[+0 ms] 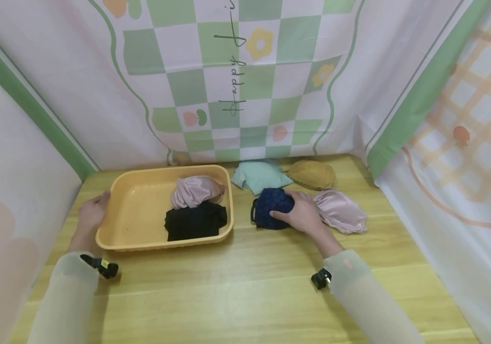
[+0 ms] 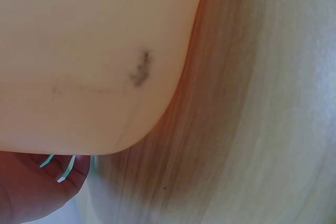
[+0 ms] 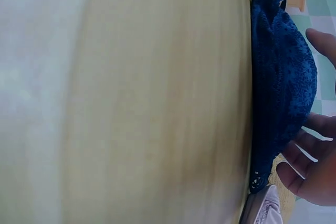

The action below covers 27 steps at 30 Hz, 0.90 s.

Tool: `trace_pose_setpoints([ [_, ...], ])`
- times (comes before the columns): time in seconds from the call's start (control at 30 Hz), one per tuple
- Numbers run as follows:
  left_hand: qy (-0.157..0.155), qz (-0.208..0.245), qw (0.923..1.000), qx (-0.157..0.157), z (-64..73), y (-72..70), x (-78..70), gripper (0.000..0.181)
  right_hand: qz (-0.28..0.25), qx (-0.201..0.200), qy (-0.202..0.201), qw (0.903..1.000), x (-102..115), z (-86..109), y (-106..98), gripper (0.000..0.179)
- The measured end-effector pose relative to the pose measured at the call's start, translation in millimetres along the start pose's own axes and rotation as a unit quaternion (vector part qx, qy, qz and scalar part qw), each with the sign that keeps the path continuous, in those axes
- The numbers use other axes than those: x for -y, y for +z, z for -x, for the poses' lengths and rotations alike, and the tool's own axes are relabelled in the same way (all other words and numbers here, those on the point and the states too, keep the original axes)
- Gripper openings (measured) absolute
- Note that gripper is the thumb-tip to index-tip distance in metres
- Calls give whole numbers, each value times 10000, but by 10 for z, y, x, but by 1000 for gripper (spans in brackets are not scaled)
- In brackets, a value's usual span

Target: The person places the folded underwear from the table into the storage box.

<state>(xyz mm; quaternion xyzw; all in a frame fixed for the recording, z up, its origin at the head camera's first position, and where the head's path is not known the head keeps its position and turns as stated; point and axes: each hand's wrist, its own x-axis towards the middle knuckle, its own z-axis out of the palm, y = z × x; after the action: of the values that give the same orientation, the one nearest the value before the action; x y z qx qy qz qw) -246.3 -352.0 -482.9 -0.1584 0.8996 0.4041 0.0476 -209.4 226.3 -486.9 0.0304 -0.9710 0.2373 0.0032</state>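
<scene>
Thumb and fingers spread apart, the right hand (image 1: 304,212) hovers around the navy cloth piece (image 1: 267,204), which lies on the table (image 1: 211,296) under it. Just beyond are mint (image 1: 262,177) and mustard (image 1: 312,174) pieces; beside the hand, rightward, a pink one (image 1: 343,212). Leftward, the yellow tray (image 1: 142,210) holds pink satin (image 1: 195,191) and black cloth (image 1: 195,220); the left hand (image 1: 92,212) touches its far end, whether gripping I can't tell.

In the head view the bench (image 1: 211,286) is brightly lit, with a pale sheen spread toward its near edge and soft shadows cast on the inner side of both sleeves (image 1: 66,296). In the wrist views, detail is softened and the bench is washed with bluish-white glare; in the left one the side of the tray (image 2: 79,51) is dimmed by warm shade and the bench's grain is bowed.
</scene>
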Motion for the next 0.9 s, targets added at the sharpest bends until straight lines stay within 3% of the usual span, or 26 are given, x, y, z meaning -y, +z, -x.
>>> trace_pose_setpoints([
  [0.5, -42, 181, 9998, 98, 40, 0, -8, 85, 566, 382, -8, 9977, -51, 18, 85, 118],
  [0.7, -153, 369, 9990, 188, 45, 4, 0, 89, 460, 381, -60, 9982, -61, 5, 99, 112],
  [0.9, -202, 418, 9988, 173, 52, 10, -11, 88, 145, 334, -175, 9992, -68, -18, 100, 96],
])
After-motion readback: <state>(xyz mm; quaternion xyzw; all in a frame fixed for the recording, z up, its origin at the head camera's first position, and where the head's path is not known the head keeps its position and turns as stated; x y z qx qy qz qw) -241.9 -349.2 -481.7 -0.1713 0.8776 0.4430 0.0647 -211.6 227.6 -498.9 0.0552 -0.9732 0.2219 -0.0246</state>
